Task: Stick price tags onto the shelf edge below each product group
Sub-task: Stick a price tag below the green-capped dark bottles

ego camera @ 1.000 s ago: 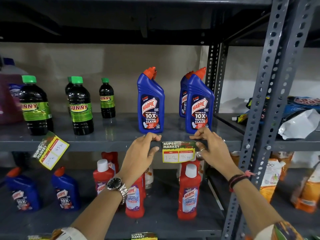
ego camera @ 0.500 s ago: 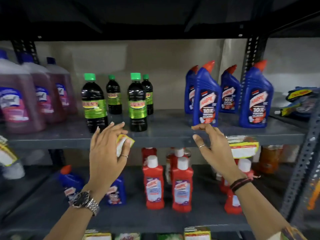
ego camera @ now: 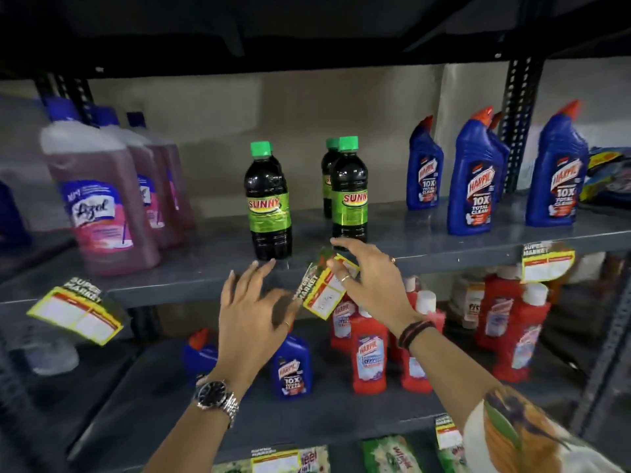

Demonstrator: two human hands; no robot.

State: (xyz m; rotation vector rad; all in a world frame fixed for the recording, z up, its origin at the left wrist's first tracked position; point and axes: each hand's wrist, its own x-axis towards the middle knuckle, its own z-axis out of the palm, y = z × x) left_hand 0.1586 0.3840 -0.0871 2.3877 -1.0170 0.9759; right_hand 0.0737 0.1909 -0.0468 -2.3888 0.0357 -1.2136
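Note:
A yellow-and-green price tag [ego camera: 323, 291] hangs tilted on the grey shelf edge [ego camera: 170, 289] below the dark SUNNY bottles [ego camera: 269, 206]. My right hand [ego camera: 370, 281] has its thumb and fingers closed on the tag's upper right corner, with the index finger stretched toward the base of the right SUNNY bottle [ego camera: 350, 199]. Just left of the tag is my left hand [ego camera: 252, 312], fingers spread and empty. A second tag [ego camera: 546, 264] sits on the edge below the blue Harpic bottles [ego camera: 474, 179]. A third tag [ego camera: 76, 314] hangs crooked below the pink Lizol bottles [ego camera: 99, 206].
Red Harpic bottles [ego camera: 370, 356] and small blue ones [ego camera: 292, 370] stand on the lower shelf behind my hands. A perforated upright post [ego camera: 519, 124] rises at the right. Packets and more tags [ego camera: 275, 460] line the bottom shelf edge.
The view swung left from the Harpic bottles to the SUNNY bottles. Both hands left the Harpic tag; my right hand crossed over and took the tilted tag, and my left hand drew back from it.

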